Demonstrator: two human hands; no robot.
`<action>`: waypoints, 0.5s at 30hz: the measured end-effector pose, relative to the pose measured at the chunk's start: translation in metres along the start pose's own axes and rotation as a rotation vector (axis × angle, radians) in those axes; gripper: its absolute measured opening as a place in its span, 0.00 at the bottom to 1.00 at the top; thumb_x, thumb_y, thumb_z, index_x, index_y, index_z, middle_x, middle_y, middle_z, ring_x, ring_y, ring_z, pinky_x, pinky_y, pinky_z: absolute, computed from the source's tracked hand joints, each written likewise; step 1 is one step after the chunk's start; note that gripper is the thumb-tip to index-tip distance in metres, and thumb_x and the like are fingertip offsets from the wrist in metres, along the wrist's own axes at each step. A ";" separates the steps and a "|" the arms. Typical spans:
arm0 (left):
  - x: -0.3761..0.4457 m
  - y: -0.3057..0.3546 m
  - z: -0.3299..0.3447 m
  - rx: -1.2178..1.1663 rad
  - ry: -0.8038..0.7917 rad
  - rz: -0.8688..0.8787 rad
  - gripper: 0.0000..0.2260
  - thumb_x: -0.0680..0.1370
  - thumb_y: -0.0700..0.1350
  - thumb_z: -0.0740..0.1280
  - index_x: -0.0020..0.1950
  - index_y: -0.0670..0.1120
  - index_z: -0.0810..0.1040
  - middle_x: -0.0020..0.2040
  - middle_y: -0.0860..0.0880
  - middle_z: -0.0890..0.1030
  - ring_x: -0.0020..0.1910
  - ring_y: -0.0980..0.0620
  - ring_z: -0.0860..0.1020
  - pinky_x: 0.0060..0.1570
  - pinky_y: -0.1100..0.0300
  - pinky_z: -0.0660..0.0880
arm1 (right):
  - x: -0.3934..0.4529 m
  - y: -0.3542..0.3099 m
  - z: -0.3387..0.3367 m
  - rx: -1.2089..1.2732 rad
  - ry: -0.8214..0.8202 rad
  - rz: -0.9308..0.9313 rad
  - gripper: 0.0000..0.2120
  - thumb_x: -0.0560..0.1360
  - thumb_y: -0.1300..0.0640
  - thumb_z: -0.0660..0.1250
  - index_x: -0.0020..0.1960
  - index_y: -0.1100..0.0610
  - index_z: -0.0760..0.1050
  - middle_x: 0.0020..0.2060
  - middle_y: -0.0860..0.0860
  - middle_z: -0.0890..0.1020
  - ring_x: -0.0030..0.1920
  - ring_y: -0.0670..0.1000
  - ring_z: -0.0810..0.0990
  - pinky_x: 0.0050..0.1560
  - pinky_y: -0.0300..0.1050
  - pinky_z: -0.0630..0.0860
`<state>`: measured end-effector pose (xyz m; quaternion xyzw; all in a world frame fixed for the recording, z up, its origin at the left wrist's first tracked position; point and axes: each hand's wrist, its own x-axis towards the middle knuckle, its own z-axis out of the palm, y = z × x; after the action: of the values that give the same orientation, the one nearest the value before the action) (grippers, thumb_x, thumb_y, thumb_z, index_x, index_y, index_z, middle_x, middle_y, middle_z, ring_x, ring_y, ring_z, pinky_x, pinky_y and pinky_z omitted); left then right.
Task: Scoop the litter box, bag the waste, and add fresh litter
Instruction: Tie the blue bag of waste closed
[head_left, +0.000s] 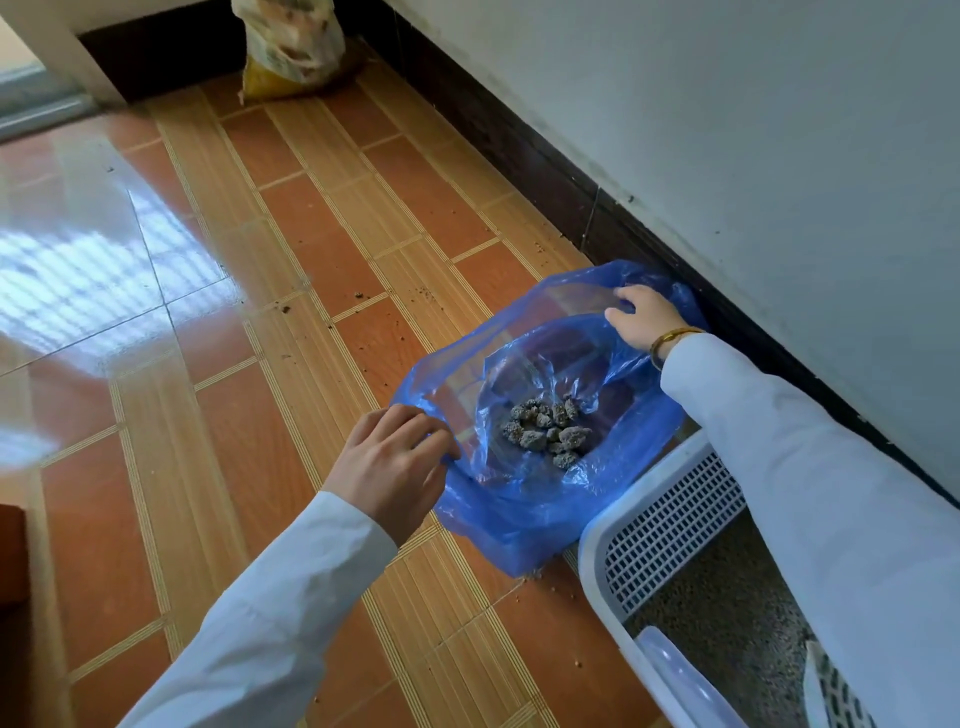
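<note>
Long white sleeves (270, 613); gold bangle (667, 340) on right wrist.

- Floor (322, 218): glossy orange-brown tiles with striped beige bands; small dark specks lie scattered across my twelve o'clock.
- Wall (753, 130): pale, scuffed, running from one to four o'clock above a dark skirting board (519, 135).
- Window light glares on the tiles at ten o'clock.
- Plastic sack (291, 47): stands in the corner at twelve o'clock.
</note>
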<state>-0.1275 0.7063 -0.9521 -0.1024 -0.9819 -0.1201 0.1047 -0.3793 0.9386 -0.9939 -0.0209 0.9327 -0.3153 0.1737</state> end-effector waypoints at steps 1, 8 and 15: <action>0.000 0.000 0.000 -0.001 -0.007 -0.013 0.05 0.71 0.43 0.64 0.41 0.50 0.79 0.43 0.55 0.81 0.47 0.49 0.78 0.49 0.60 0.66 | -0.001 0.001 0.001 -0.017 0.024 -0.016 0.21 0.78 0.57 0.62 0.69 0.62 0.68 0.69 0.58 0.70 0.68 0.59 0.69 0.70 0.50 0.62; -0.001 0.003 0.008 0.077 -0.086 -0.098 0.12 0.72 0.47 0.57 0.44 0.50 0.80 0.38 0.52 0.78 0.40 0.46 0.76 0.38 0.55 0.74 | -0.037 -0.006 0.004 0.144 0.287 -0.227 0.08 0.74 0.63 0.65 0.53 0.59 0.77 0.55 0.57 0.76 0.53 0.52 0.75 0.55 0.36 0.67; -0.006 -0.001 0.024 0.215 -0.268 -0.089 0.14 0.63 0.40 0.73 0.45 0.54 0.83 0.34 0.57 0.80 0.37 0.49 0.78 0.38 0.57 0.73 | -0.078 -0.016 -0.001 0.235 0.172 -0.352 0.17 0.71 0.73 0.61 0.51 0.53 0.75 0.55 0.55 0.75 0.45 0.53 0.81 0.51 0.44 0.77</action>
<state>-0.1266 0.7107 -0.9761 -0.0624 -0.9978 -0.0042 -0.0222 -0.3078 0.9382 -0.9600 -0.1360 0.8829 -0.4479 0.0369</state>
